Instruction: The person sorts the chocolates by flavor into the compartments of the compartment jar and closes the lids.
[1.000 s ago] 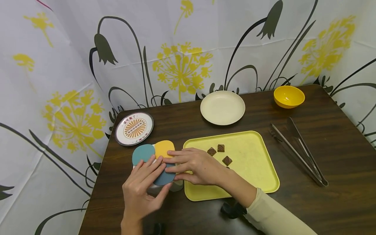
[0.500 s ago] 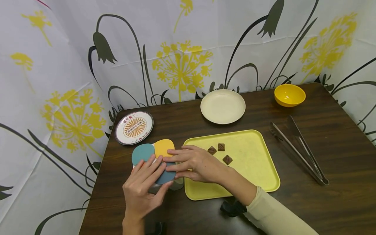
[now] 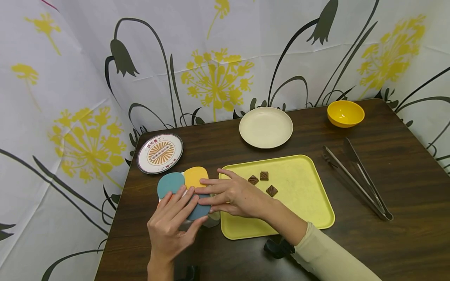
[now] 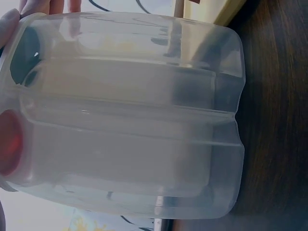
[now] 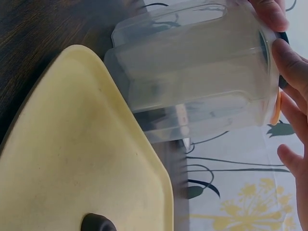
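A tall clear plastic storage container (image 4: 130,139) stands at the left of the table, its lobed lid carrying teal (image 3: 170,185), yellow (image 3: 195,177) and blue (image 3: 199,210) flaps. A red flap (image 4: 9,142) shows in the left wrist view. My left hand (image 3: 172,230) rests on the lid with long, extended fingers, thumb at the near edge. From the right, my right hand (image 3: 237,197) lays its fingertips on the yellow and blue flaps, its little finger spread away. The fingers of both hands meet over the lid's middle and hide part of it.
Beside the container lies a yellow tray (image 3: 299,195) with small brown striped chocolate squares (image 3: 272,191). Behind are a patterned plate (image 3: 160,153), a cream plate (image 3: 266,127) and a yellow bowl (image 3: 346,114). Metal tongs (image 3: 362,181) lie at the right.
The little finger of my right hand has spread up and away from the other fingers. Both hands otherwise stay on the lid, and the container has not moved noticeably.
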Motion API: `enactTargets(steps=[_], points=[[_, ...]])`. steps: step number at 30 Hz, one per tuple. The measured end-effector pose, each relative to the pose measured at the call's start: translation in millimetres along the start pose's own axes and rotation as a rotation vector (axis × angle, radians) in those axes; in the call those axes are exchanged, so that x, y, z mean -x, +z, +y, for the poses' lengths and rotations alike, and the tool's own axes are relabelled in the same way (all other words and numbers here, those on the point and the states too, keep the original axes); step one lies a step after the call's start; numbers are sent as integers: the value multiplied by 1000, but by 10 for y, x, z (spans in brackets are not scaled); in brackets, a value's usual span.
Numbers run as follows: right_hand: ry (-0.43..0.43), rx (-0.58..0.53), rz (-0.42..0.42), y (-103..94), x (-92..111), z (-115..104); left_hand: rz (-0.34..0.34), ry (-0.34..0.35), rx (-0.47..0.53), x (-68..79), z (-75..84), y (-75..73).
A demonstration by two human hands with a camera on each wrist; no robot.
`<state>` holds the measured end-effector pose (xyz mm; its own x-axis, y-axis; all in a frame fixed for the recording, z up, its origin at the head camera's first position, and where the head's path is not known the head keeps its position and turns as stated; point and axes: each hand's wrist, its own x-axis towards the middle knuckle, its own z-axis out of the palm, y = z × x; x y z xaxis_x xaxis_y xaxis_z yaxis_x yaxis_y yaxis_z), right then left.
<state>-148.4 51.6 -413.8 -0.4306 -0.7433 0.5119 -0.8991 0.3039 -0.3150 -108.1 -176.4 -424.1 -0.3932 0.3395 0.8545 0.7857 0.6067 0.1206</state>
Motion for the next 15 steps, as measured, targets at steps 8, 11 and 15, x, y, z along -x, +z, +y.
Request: enactTargets(steps=[8,11,15], points=[[-6,5,9,12,2,8,-1,9,-17,6,-3,-5],[-9,13,8,10,3,8,-8,6,-19,10,-3,-8],[-17,22,15,11,9,7,-4,5,-17,11,-13,2]])
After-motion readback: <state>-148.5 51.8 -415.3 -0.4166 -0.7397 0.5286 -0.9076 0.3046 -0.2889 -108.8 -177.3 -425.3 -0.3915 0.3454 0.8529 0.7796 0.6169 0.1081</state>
